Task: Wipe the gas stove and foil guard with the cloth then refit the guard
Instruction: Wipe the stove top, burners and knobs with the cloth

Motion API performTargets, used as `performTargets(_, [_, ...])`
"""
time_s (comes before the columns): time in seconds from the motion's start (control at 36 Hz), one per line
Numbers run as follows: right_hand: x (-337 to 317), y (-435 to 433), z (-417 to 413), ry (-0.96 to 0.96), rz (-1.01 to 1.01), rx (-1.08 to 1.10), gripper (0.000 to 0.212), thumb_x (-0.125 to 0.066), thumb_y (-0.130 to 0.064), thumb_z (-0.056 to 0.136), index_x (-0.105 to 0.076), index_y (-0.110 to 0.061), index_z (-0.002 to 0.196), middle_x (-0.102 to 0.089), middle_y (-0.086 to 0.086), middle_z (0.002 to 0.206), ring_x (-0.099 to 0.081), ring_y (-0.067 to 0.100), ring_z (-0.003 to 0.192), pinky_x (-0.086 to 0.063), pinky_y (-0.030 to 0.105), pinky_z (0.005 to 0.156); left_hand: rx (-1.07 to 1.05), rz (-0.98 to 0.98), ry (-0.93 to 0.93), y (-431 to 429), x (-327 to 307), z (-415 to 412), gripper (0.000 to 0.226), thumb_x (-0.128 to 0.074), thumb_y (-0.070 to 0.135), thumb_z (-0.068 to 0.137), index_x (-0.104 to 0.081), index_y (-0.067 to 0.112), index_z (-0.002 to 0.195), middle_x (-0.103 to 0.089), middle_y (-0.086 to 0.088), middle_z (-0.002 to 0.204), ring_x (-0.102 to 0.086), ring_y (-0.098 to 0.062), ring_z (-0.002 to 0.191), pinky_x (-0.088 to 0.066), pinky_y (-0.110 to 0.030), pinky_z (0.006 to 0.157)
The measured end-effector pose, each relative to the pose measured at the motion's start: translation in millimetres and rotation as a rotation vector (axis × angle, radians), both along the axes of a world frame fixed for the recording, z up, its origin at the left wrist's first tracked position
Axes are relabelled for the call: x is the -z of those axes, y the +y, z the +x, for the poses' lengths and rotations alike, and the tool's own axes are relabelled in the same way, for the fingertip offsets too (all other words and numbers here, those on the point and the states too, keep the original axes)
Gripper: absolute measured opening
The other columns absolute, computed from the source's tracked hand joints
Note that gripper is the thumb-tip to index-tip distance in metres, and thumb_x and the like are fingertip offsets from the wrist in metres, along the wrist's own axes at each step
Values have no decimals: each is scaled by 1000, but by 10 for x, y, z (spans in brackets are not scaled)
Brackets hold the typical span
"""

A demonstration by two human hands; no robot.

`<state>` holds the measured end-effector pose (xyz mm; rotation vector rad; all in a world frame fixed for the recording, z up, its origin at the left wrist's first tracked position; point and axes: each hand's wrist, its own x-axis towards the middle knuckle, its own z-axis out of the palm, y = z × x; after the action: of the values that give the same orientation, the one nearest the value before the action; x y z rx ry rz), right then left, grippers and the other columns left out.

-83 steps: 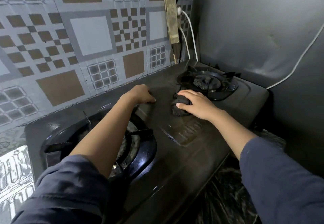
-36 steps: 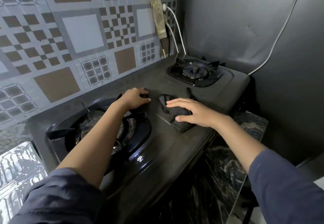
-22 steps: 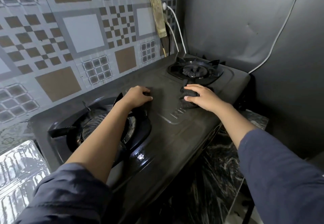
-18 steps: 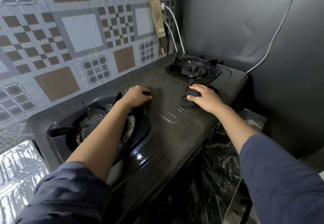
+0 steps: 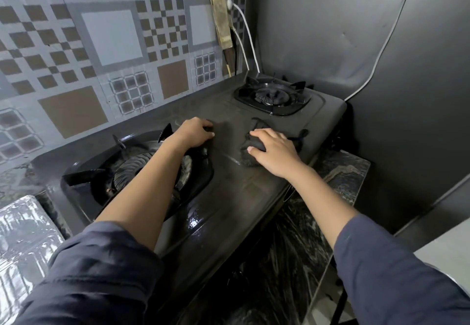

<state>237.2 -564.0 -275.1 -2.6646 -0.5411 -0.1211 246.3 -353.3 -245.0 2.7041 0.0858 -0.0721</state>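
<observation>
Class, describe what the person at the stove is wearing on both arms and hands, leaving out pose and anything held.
Both arms wear long, loose sleeves of plain dark blue-grey fabric, the left sleeve and right sleeve pushed up so the forearms are bare. The left hand and right hand are bare: no gloves, and no rings, watch or bracelets show. No logos or patterns show on the cloth.

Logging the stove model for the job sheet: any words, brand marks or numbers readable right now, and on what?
None readable.
Raised marking on the stove top, near the right hand pressing the cloth: too faint and blurred to read.
Patterned wall tiles: shapes only, no lettering.
</observation>
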Motion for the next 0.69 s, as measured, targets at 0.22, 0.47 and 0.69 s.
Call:
performTargets(0.22, [-10, 183, -279, -25, -9, -173, 47, -46, -42, 90, -39, -29, 135, -36, -12, 145, -32, 20, 132, -24, 37, 105, -16, 5, 23, -16, -20, -2, 44, -54, 24, 92, -48, 15, 134, -44, -8, 144, -40, -29, 131, -31, -34, 108])
performTargets(0.47, [34, 169, -448, -20, 79, -419, 45, -58, -35, 87, -49, -28, 130, -46, -11, 139, -36, 13, 131, -24, 31, 105, -42, 55, 40, -52, -76, 36, 45, -56, 23, 91, -48, 15, 134, -48, -12, 139, -44, -31, 127, -34, -34, 104])
performTargets(0.69, [-1, -140, -310, 91, 90, -635, 45, -57, -34, 84, -53, -25, 127, -50, -7, 137, -39, 8, 130, -27, 30, 111, -90, 41, 37, -138, -105, 24, 42, -55, 17, 91, -50, 13, 133, -51, -14, 134, -49, -31, 121, -40, -30, 92])
